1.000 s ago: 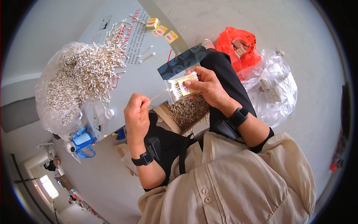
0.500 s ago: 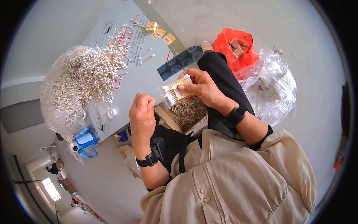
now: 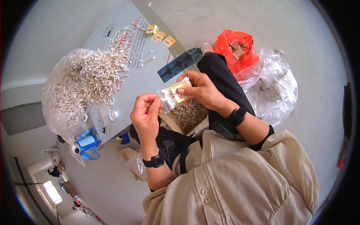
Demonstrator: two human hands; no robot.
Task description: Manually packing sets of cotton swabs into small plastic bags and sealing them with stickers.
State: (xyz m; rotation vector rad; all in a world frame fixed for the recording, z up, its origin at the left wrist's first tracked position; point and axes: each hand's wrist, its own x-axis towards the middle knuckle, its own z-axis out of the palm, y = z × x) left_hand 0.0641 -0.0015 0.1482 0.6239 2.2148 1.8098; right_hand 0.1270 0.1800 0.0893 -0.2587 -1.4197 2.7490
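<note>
Here, right hand (image 3: 205, 92) grasping swab pack (image 3: 173, 98), left hand (image 3: 144, 110) at its end, grip unclear, swab pile (image 3: 90, 77) on tabletop (image 3: 138, 84)

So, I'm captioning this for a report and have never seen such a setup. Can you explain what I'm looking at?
There is no machine here, just a person's two bare hands. The camera sits on the person's head, looking down; its fisheye lens bends straight edges near the rim.

The right hand holds a small clear packet of cotton swabs with a yellow label. The left hand is at the packet's left end; its exact grip is hard to tell.

On the grey surface lie a heap of loose swabs, spilling from a big clear bag, and small yellow pieces. On the floor to the right is a red bag.
</note>
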